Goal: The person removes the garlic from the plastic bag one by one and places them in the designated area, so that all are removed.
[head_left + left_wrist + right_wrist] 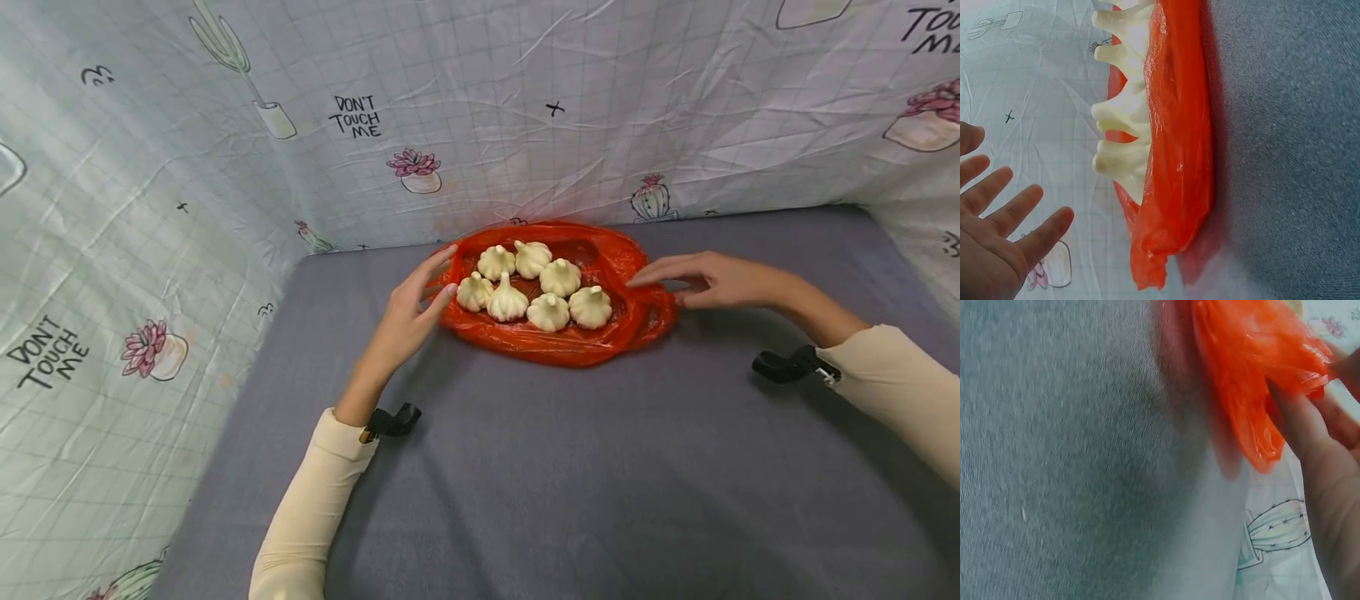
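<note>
Several white garlic bulbs (548,312) sit in an orange-red plastic bag (558,354), its mouth spread wide. At the bag's left end is my left hand (408,312), thumb and fingers apart. The left wrist view shows that hand (997,237) with spread fingers, beside the bag (1179,144) and the garlic stems (1122,112). My right hand (712,279) reaches over the bag's right end, its fingers fairly straight. In the right wrist view, its fingers (1341,425) and thumb touch the crumpled bag (1247,381); part of the thumb tip is hidden by the film.
A grey cloth-covered table (570,483) extends in front of the bag. Behind and to the left hangs a pale printed curtain (480,150), close to the bag's far side. Black wrist mounts (401,419) stick out from both cuffs.
</note>
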A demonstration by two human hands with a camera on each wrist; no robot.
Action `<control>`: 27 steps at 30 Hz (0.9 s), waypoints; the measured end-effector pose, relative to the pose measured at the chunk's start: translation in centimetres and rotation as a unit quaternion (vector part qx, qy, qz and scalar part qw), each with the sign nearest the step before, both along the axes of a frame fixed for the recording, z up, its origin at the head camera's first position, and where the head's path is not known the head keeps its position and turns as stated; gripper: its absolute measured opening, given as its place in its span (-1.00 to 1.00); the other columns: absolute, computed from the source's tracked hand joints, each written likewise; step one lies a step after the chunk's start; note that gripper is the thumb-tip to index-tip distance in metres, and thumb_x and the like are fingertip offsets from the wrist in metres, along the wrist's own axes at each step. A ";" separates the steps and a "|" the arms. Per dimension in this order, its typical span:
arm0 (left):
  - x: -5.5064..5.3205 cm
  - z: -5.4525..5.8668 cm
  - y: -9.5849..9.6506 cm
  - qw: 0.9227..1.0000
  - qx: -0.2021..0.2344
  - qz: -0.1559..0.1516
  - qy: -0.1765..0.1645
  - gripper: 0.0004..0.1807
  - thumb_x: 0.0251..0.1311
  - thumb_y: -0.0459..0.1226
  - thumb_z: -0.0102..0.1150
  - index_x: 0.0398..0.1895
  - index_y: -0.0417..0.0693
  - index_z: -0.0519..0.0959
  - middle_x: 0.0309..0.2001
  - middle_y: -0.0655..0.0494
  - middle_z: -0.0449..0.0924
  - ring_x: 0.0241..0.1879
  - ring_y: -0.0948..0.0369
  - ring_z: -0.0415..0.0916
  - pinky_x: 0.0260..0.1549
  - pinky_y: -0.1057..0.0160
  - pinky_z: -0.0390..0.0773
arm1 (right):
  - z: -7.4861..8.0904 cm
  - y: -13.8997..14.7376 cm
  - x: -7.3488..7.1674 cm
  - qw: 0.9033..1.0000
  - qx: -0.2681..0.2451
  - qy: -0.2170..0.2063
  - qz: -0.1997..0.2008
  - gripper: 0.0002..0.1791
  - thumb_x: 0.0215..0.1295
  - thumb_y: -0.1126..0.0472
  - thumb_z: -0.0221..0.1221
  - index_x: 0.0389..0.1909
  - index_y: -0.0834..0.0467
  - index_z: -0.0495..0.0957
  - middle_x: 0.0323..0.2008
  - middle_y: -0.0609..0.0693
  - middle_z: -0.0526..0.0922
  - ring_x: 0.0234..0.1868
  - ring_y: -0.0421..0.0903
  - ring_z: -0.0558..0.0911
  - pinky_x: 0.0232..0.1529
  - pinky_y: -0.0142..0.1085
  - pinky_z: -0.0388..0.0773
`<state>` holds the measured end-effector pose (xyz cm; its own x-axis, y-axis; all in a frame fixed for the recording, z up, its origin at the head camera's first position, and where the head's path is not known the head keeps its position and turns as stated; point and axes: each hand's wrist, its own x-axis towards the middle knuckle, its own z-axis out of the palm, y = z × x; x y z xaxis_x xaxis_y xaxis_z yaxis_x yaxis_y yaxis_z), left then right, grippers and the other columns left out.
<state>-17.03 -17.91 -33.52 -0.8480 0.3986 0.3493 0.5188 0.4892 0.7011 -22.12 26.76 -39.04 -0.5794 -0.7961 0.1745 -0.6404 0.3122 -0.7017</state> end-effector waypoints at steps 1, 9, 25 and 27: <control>0.0 0.1 0.1 1.000 0.001 -0.002 0.000 -0.45 0.51 -0.34 0.06 0.52 -0.10 0.28 0.48 -0.10 0.30 0.40 -0.08 0.35 0.24 -0.18 0.45 | 0.0 0.0 0.0 1.000 -0.005 -0.005 0.015 -0.39 0.27 0.52 0.22 0.35 0.15 0.51 0.32 0.11 0.52 0.36 -0.38 0.36 0.20 -0.54 0.36; -1.2 -1.3 -0.1 1.000 0.020 -0.017 -0.009 -0.45 0.50 -0.37 0.06 0.52 -0.11 0.29 0.48 -0.17 0.29 0.39 -0.19 0.33 0.20 -0.32 0.41 | -1.1 -1.1 -0.3 0.997 -0.004 0.069 -0.015 -0.48 0.19 0.36 0.43 0.21 0.11 0.63 0.29 0.14 0.51 0.31 -0.23 0.42 -0.05 -0.34 0.64; -2.2 -2.5 -0.7 1.000 -0.012 -0.020 0.006 -0.43 0.52 -0.23 0.07 0.54 0.24 0.28 0.49 0.28 0.29 0.41 0.07 0.35 0.26 -0.09 0.46 | -1.2 -2.4 0.0 0.994 0.101 0.005 -0.034 -0.48 0.42 0.09 0.27 0.38 -0.09 0.52 0.47 0.06 0.35 0.48 0.25 0.24 0.33 0.28 0.23; -2.5 -2.6 -0.7 1.000 -0.021 -0.018 0.004 -0.41 0.51 -0.24 0.09 0.55 0.22 0.27 0.49 0.25 0.29 0.40 0.07 0.36 0.25 -0.10 0.47 | -1.0 -2.4 0.1 0.993 0.114 -0.007 -0.033 -0.48 0.43 0.06 0.26 0.39 -0.09 0.51 0.46 0.07 0.36 0.49 0.27 0.24 0.33 0.32 0.20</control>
<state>-19.51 -18.66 -36.16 -0.8306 0.4429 0.3376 0.5413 0.4998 0.6761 -22.05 24.37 -40.05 -0.6331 -0.7740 -0.0137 -0.6037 0.5048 -0.6171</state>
